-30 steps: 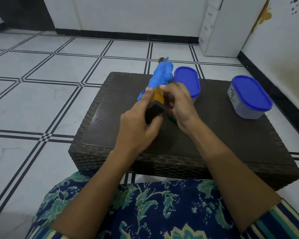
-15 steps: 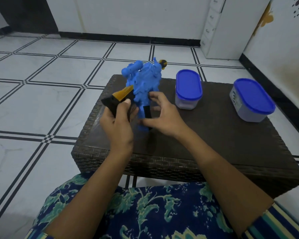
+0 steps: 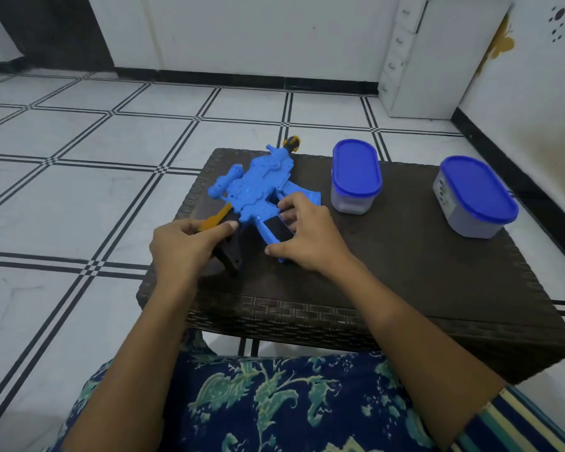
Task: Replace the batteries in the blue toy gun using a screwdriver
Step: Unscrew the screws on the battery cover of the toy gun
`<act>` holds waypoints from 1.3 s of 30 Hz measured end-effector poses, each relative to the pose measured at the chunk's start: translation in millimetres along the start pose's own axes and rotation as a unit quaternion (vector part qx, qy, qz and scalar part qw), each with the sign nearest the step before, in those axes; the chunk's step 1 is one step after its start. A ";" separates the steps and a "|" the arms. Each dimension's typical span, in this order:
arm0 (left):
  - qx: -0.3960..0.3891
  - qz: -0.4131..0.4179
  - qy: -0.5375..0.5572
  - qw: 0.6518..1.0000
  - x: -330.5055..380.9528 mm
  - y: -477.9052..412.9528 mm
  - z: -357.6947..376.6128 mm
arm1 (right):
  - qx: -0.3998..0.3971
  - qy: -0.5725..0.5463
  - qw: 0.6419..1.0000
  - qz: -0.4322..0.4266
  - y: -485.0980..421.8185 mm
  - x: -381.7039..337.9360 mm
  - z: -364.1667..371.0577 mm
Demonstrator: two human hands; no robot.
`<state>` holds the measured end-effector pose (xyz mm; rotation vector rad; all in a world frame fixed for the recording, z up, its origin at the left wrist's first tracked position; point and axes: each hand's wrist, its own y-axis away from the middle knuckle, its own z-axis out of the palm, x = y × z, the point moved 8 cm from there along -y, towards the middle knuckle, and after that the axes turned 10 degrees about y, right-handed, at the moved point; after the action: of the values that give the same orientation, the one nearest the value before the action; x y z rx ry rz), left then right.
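Tipped down from upright, blue plastic toy gun [image 3: 261,187] now lies flat on dark woven counter [image 3: 405,272], left hand [image 3: 180,249] fingers clamped on its black-and-orange stock [image 3: 230,252], right hand [image 3: 310,236] fingers pinching the black-panelled grip [image 3: 278,228], likely steadying it for unscrewing.

Dark woven counter [image 3: 405,272], low, set on white tiled floor [image 3: 79,197] with black double lines. On counter: two grey tubs, blue lids on, both upright. Centre tub [image 3: 356,177] close to far edge; right-hand tub [image 3: 477,197] well apart from it, toward the right side. White drawer unit [image 3: 437,57] against back wall. Yellow butterfly sticker [image 3: 501,44] on right wall. Blue floral cloth [image 3: 274,402] at bottom of view, in front of counter.
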<state>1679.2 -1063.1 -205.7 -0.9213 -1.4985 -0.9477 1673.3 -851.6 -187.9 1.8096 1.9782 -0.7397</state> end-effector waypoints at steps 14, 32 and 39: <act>-0.059 0.211 -0.361 0.907 14.6 9.6 30.0 | -0.017 0.061 0.998 -0.028 -2.0 1.6 13.3; -0.328 0.250 -0.456 0.789 -6.1 29.5 84.1 | -0.121 0.222 0.935 0.250 17.3 72.4 -28.2; -0.352 0.256 -0.439 0.786 0.3 29.0 82.0 | 0.043 0.080 0.963 0.253 10.4 75.8 -54.8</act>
<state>1675.3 -976.4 -210.9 -2.4393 -1.4470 -0.6659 1679.4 -757.8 -189.9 2.3567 1.4757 -0.5315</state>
